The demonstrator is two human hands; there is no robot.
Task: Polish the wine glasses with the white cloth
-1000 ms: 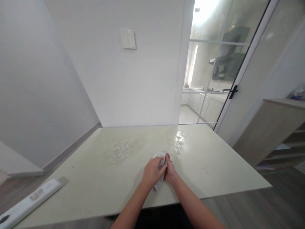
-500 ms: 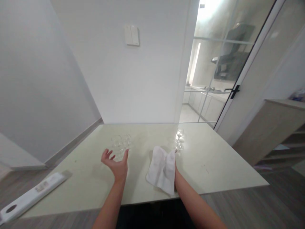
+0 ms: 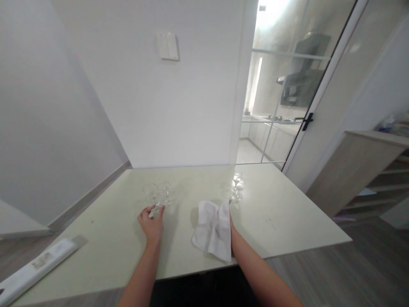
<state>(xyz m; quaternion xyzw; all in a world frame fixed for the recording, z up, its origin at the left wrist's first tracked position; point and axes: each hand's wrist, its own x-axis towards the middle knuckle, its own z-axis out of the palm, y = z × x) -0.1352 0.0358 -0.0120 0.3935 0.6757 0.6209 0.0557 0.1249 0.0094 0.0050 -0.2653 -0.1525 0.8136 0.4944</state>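
My left hand (image 3: pixel 152 224) reaches to the near edge of a cluster of small clear glasses (image 3: pixel 161 189) on the left of the table. Its thumb and fingers are curled in around the closest glass (image 3: pixel 157 207); the see-through material makes the contact hard to make out. A white cloth (image 3: pixel 211 232) hangs from my right hand (image 3: pixel 232 226), which grips it along its right side. Most of the right fingers are hidden behind the cloth. Beyond it stand more clear glasses (image 3: pixel 237 187), shining under reflected light.
The pale glossy table (image 3: pixel 287 221) meets a white wall with a light switch (image 3: pixel 168 46). A long white object with a label (image 3: pixel 41 262) lies at the left edge. To the right are a glass door (image 3: pixel 271 106) and a wooden shelf (image 3: pixel 361 170).
My left hand has moved forward to the glasses, and its spread fingers have drawn closer together. My right hand still holds the cloth. The view has shifted slightly to the right.
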